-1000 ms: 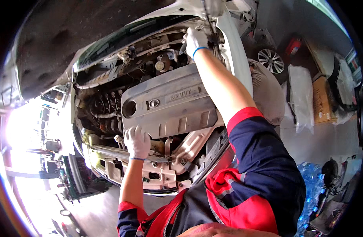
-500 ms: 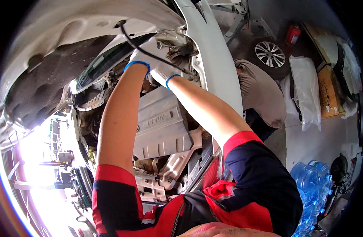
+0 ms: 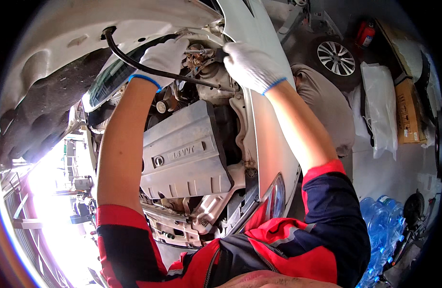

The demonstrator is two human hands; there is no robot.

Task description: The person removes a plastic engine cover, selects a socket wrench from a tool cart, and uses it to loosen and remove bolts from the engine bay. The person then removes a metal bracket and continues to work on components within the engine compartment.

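Sitting between 2 gloved hands (image 3: 164, 58) (image 3: 251, 66): brownish engine-bay parts (image 3: 195, 59)

A black rod (image 3: 165, 74) slants across the near side of the left hand (image 3: 164, 56), blocking it; a gap opens rightward toward the right hand (image 3: 250, 66). Room is free above the engine cover (image 3: 185, 149).

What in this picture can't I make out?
All in the head view:
Left hand: the glove's own back hides its palm and whether it holds anything.
Right hand: likewise, its back covers the palm.
Engine cover: its left end is behind the left forearm.
Bent-over person: their hands are out of sight, apparently behind the white fender.
Raised hood: cut off at the top.
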